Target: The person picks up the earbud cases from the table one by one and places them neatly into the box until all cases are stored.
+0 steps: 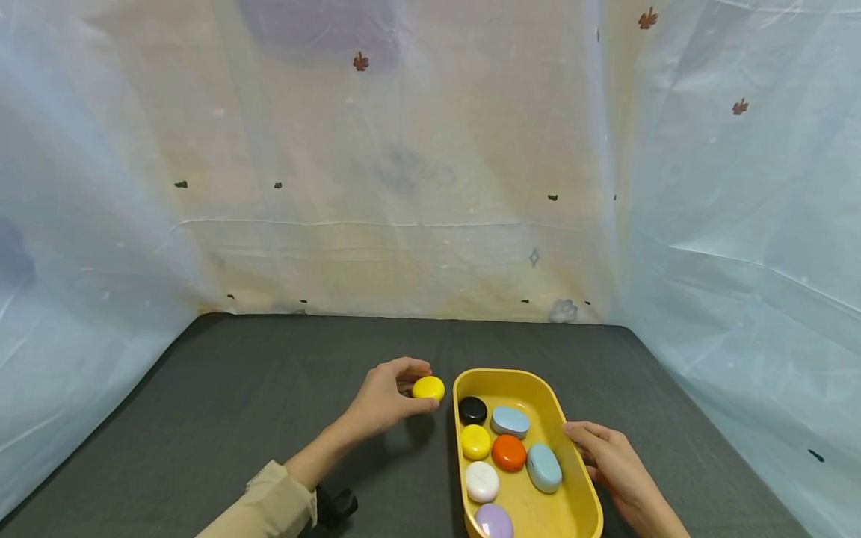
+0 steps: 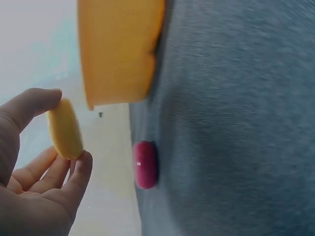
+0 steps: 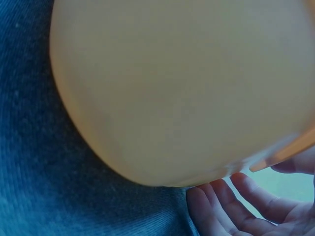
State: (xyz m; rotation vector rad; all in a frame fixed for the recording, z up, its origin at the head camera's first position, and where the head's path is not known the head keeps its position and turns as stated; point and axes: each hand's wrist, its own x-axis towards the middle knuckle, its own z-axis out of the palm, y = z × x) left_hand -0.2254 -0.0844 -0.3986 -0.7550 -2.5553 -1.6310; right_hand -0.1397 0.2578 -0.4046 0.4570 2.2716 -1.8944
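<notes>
My left hand pinches a smooth yellow pebble-like disc between thumb and fingertips, above the table just left of a yellow tray. In the left wrist view the disc is seen edge-on. My right hand holds the tray's right side, thumb at the rim and fingers against the outer wall. Inside the tray lie several similar rounded pieces: black, yellow, orange, white, purple and two light blue ones.
A magenta rounded piece lies on the grey cloth-covered table, shown only in the left wrist view. Pale printed sheets enclose the back and sides. A black strap-like object shows by the left sleeve.
</notes>
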